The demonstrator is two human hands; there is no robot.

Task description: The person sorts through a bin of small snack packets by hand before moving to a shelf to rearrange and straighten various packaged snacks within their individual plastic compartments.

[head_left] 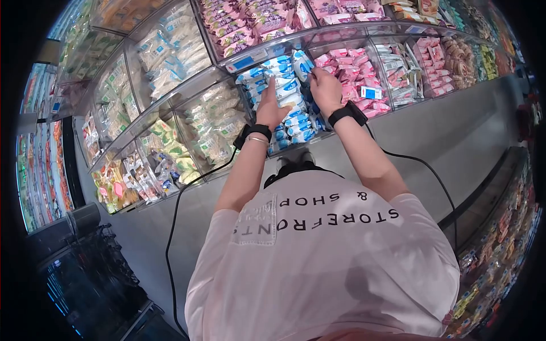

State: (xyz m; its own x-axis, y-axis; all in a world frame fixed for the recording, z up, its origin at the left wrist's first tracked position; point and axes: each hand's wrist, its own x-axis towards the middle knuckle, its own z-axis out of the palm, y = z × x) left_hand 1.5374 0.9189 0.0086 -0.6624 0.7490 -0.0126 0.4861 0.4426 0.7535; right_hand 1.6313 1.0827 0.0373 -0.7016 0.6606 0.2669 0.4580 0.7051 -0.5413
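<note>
Both my hands are inside a clear bin of small blue-and-white wrapped snack packets stacked in rows. My left hand lies against the packets on the bin's left side, its fingers stretched out and holding nothing. My right hand is at the bin's right side, its fingers curled at the edge of a tilted blue-and-white packet. Part of that grip is hidden behind the hand. Each wrist wears a black band with a small device and a cable.
Pink packets fill the bin on the right, with a price tag at its front. Clear-wrapped packets fill the bin on the left. Purple-pink packets are in the tier above. A black cable hangs beside my left arm.
</note>
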